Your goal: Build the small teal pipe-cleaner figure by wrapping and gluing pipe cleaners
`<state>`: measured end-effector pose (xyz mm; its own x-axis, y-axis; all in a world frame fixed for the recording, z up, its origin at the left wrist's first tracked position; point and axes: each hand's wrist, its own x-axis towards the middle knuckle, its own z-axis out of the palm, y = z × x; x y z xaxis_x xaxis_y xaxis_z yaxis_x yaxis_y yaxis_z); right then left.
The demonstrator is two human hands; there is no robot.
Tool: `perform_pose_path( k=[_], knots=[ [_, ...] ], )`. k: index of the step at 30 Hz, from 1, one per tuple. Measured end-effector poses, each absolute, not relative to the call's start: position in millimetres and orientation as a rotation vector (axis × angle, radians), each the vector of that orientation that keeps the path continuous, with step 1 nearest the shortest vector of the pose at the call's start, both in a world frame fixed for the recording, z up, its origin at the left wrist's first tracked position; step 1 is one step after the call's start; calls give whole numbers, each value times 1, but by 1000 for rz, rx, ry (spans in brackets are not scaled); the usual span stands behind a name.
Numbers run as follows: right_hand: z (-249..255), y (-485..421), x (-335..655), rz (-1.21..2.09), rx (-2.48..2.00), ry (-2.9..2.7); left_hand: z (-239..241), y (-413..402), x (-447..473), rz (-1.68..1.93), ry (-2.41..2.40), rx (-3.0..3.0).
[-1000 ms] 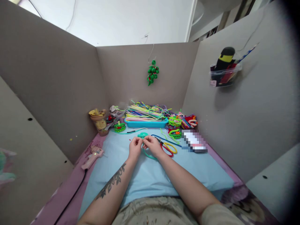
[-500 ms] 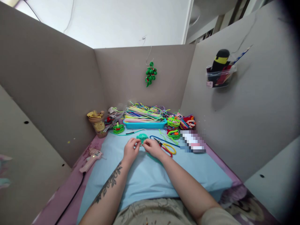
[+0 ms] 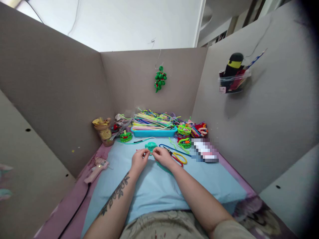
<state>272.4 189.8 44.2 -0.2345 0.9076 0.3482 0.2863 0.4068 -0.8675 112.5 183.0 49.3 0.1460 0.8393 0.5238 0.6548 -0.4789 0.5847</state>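
Head view: left hand (image 3: 139, 160), right hand (image 3: 162, 156) pinch teal wire (image 3: 163, 167); scissors (image 3: 179, 157) beside.

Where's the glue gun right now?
In the head view, the glue gun lies on the pink cloth by the left edge of the blue mat, left of the left hand.

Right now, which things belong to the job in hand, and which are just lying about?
In hand:
- left hand and right hand, both pinching the teal pipe-cleaner piece

Lying about:
- scissors
- glue gun
- blue tray of pipe cleaners
- hanging green ornament
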Motion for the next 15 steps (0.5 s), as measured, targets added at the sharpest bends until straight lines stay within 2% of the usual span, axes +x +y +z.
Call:
perform_pose_path(
  k=[15],
  knots=[
    [42, 192, 271, 1103, -980, -1616, 46, 189, 117, 1208, 1385, 1813]
  ],
)
